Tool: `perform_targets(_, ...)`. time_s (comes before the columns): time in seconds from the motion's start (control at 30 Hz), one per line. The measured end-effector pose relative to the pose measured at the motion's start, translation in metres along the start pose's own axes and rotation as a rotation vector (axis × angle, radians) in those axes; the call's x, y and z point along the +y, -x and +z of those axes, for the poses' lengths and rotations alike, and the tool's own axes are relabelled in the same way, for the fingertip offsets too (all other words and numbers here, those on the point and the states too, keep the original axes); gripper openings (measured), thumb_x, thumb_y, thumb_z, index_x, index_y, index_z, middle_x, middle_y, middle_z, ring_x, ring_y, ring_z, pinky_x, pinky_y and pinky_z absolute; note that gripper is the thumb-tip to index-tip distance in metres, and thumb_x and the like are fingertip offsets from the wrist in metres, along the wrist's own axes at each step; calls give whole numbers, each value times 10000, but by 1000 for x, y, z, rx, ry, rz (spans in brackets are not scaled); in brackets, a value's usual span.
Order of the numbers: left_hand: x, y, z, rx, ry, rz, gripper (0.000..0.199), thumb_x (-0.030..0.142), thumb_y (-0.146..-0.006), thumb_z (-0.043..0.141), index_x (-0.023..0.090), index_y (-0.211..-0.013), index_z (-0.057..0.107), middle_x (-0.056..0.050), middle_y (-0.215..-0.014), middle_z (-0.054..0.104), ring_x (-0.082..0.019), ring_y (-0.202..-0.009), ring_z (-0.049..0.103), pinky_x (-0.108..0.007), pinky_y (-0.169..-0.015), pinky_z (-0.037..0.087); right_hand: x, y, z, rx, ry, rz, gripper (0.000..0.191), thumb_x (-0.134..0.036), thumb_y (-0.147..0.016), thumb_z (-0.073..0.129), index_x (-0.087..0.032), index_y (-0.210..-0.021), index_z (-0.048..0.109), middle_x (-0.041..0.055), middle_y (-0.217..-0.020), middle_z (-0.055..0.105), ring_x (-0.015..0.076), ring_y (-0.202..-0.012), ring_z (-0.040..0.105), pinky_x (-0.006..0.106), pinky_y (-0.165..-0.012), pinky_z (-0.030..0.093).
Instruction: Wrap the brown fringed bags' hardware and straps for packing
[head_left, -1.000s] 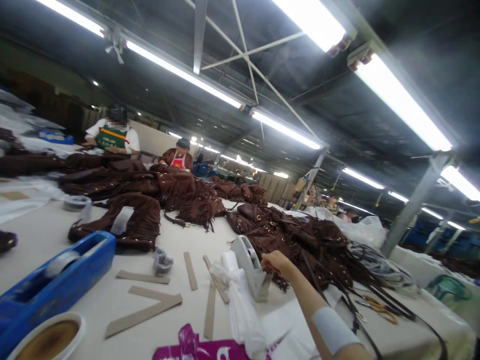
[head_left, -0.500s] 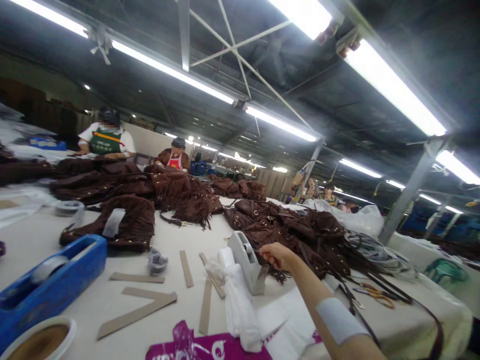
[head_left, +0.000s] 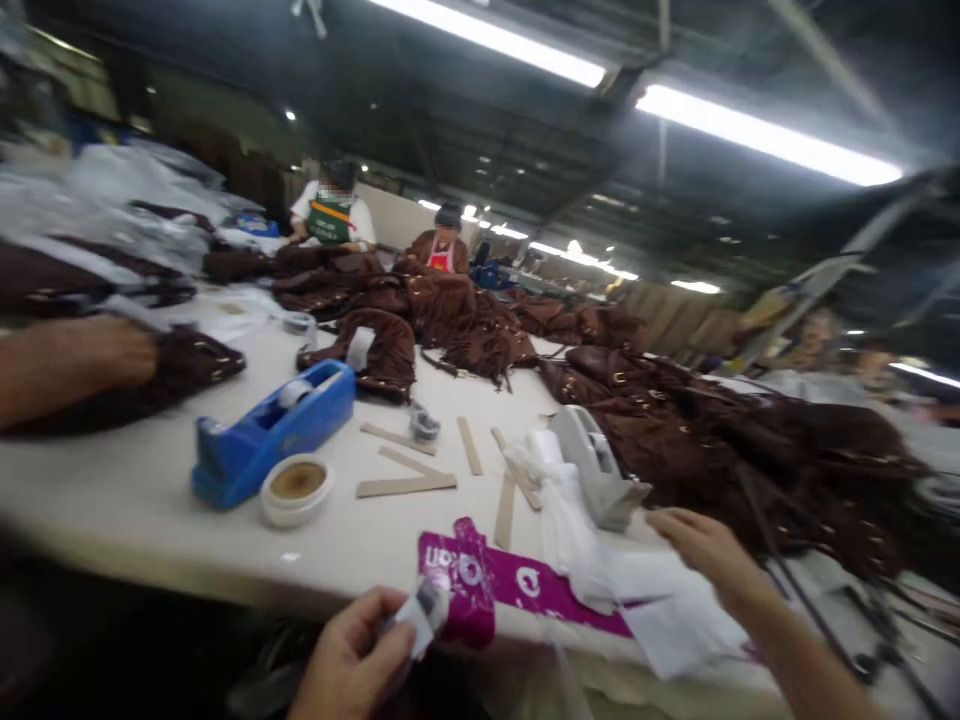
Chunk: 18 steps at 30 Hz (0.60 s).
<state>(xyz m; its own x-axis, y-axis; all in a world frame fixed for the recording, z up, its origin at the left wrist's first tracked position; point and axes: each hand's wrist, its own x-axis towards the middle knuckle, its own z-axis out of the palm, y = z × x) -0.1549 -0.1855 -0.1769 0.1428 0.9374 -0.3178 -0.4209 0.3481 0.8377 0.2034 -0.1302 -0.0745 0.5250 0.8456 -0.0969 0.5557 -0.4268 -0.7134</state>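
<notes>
In my left hand (head_left: 356, 650), low in the middle, thumb and fingers pinch a small white-wrapped piece (head_left: 421, 618) with a dark, shiny part at its top; its kind is unclear. My right hand (head_left: 694, 545) is closed just in front of the cutting end of a grey tape dispenser (head_left: 592, 470). Whether a strip of tape is between those fingers is too blurred to see. White wrapping sheets (head_left: 675, 620) lie below that hand. A purple printed plastic bag (head_left: 480, 585) lies at the table edge beyond my left hand.
Another person's arm (head_left: 82, 365) reaches in from the left over a dark bag. A blue tape dispenser (head_left: 274, 430), a round white tub (head_left: 298, 490) and several tan strips (head_left: 409, 485) lie on the table (head_left: 150, 490). Brown fringed bags (head_left: 480, 320) pile up behind; two people work beyond.
The view has swung left and down. My left hand with the wrapped piece has come into view, as has another person's arm. My right hand has moved from beside the grey dispenser to its cutting end.
</notes>
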Motion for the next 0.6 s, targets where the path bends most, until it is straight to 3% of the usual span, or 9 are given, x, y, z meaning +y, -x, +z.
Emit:
perform_targets(0.07, -5, 0, 2, 8, 34, 19, 467, 533, -563, 839, 153, -769, 664, 9, -661, 635, -106, -608, 519, -196, -588, 395, -19, 23, 3, -117, -211, -239, 274, -437, -721, 698, -166, -721, 657, -24, -608, 489, 120, -581, 397, 250, -546, 320)
perform_targets(0.13, -9, 1, 2, 26, 50, 35, 447, 514, -593, 827, 151, -787, 652, 8, -678, 632, -106, -622, 524, -198, -607, 392, -42, 61, 20, -374, -264, -299, 332, -494, -709, 717, -171, -714, 642, -12, -631, 493, 134, -613, 418, 251, -567, 339)
perform_targets(0.2, -13, 1, 2, 40, 59, 45, 437, 502, -615, 818, 151, -811, 647, 8, -688, 631, -105, -626, 526, -198, -612, 389, -62, 104, 52, -670, -312, -310, 352, -510, -733, 699, -171, -698, 610, -5, -652, 506, 133, -629, 422, 248, -588, 346)
perform_targets(0.27, -16, 0, 0, 26, 65, 55, 426, 487, -629, 815, 155, -829, 639, 4, -701, 636, -110, -633, 533, -203, -614, 394, -73, 139, 90, -846, -367, -330, 387, -533, -745, 664, -174, -660, 547, -20, -629, 461, 121, -614, 386, 241, -571, 321)
perform_targets(0.4, -16, -1, -5, -9, 76, 88, 440, 507, -620, 815, 154, -799, 624, -3, -701, 632, -126, -644, 543, -213, -603, 407, -70, 164, 144, -849, -352, -321, 410, -545, -765, 628, -172, -657, 497, -32, -623, 407, 114, -617, 362, 238, -569, 299)
perform_targets(0.6, -6, 4, -6, -12, 94, 96, 410, 481, -638, 816, 160, -798, 618, 20, -676, 604, -96, -619, 504, -188, -580, 385, -60, 160, 158, -763, -342, -287, 434, -569, -768, 609, -167, -647, 502, -32, -611, 417, 114, -609, 368, 241, -562, 297)
